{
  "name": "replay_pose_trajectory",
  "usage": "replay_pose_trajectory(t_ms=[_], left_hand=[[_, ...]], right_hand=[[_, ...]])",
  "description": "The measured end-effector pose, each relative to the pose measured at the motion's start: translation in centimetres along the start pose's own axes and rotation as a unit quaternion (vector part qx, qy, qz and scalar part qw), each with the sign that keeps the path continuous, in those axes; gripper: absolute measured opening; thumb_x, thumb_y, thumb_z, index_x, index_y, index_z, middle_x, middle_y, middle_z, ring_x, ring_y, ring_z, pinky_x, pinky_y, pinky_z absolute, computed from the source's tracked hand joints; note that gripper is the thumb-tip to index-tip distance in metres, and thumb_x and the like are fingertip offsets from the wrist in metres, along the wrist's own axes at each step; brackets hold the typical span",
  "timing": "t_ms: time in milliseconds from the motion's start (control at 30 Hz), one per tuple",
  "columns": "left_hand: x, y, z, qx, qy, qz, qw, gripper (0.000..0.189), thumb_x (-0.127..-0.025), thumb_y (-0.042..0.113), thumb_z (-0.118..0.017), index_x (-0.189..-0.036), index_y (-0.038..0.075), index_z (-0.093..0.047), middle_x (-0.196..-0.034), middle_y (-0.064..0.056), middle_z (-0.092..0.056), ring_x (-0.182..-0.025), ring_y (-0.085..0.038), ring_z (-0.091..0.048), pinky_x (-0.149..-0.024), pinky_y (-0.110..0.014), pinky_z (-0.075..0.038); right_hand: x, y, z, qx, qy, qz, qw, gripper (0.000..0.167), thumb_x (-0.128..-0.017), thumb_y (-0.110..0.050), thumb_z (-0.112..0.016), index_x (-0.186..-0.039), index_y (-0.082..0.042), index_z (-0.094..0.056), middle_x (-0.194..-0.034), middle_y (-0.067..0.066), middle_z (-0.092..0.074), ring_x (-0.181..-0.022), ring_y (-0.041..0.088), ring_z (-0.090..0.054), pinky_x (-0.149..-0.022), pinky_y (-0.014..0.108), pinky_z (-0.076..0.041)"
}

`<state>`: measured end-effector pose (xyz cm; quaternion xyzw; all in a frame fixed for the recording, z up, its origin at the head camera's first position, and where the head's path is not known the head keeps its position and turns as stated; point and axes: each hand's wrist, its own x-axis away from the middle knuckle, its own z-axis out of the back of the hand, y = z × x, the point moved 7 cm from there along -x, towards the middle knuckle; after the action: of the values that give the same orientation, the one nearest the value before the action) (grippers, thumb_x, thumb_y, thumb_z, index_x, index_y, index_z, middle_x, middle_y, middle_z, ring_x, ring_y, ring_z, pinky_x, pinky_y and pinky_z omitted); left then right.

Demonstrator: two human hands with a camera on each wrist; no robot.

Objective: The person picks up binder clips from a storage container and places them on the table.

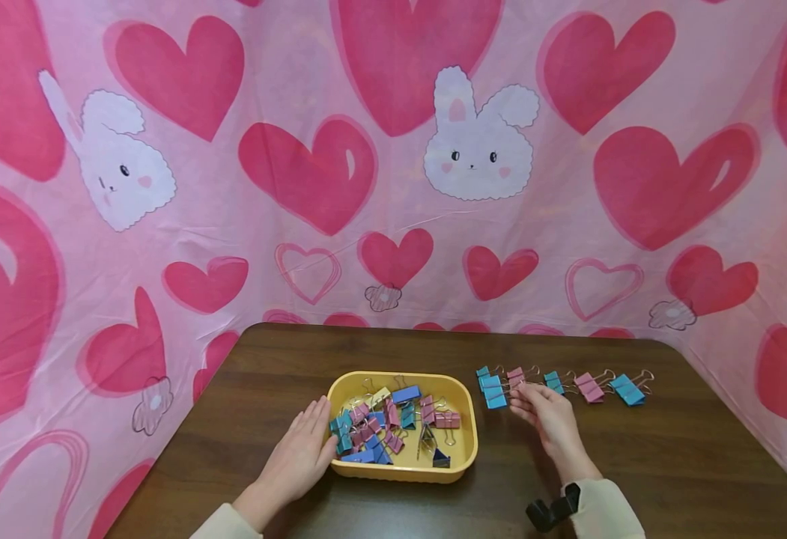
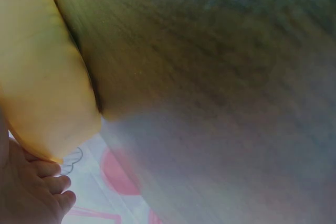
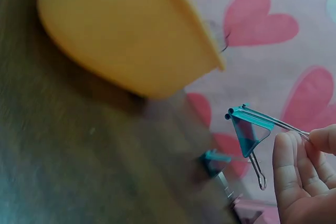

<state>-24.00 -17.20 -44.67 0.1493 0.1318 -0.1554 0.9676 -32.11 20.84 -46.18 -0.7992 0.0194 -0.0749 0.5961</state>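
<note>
My right hand (image 1: 555, 427) pinches a teal binder clip (image 1: 493, 391) by one wire handle, between thumb and fingertips. In the right wrist view this clip (image 3: 250, 132) hangs in the air, its other handle pointing down. With straight fingers my left hand (image 1: 302, 445) rests against the left side of a yellow plastic bin (image 1: 400, 473). Inside the bin lie mixed binder clips, among them a pink clip (image 1: 447, 420), a blue clip (image 1: 406, 394) and a yellow clip (image 1: 380, 397). The left wrist view shows those fingers (image 2: 55, 184) beside the bin's outer wall.
Right of the bin, teal and pink binder clips lie in a row on the dark wooden table (image 1: 285, 359); a pink clip (image 1: 590, 388) and a teal clip (image 1: 629, 390) are at its right end. A pink heart-patterned cloth (image 1: 393, 209) hangs behind the table.
</note>
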Motion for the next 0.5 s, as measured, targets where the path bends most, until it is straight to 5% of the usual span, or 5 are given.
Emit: replay_pose_trajectory(t_ms=[500], left_hand=[[-0.1, 0.0, 0.0, 0.001, -0.014, 0.01, 0.9998, 0.058, -0.092, 0.027, -0.05, -0.136, -0.009, -0.036, -0.141, -0.022, -0.034, -0.13, -0.034, -0.031, -0.105, -0.046, -0.025]], right_hand=[[-0.9, 2.5, 1.1, 0.069, 0.013, -0.039, 0.9967, 0.029, -0.093, -0.009, -0.052, -0.11, 0.015, -0.051, -0.08, 0.006, -0.067, -0.069, 0.014, -0.065, -0.067, 0.028, -0.054]])
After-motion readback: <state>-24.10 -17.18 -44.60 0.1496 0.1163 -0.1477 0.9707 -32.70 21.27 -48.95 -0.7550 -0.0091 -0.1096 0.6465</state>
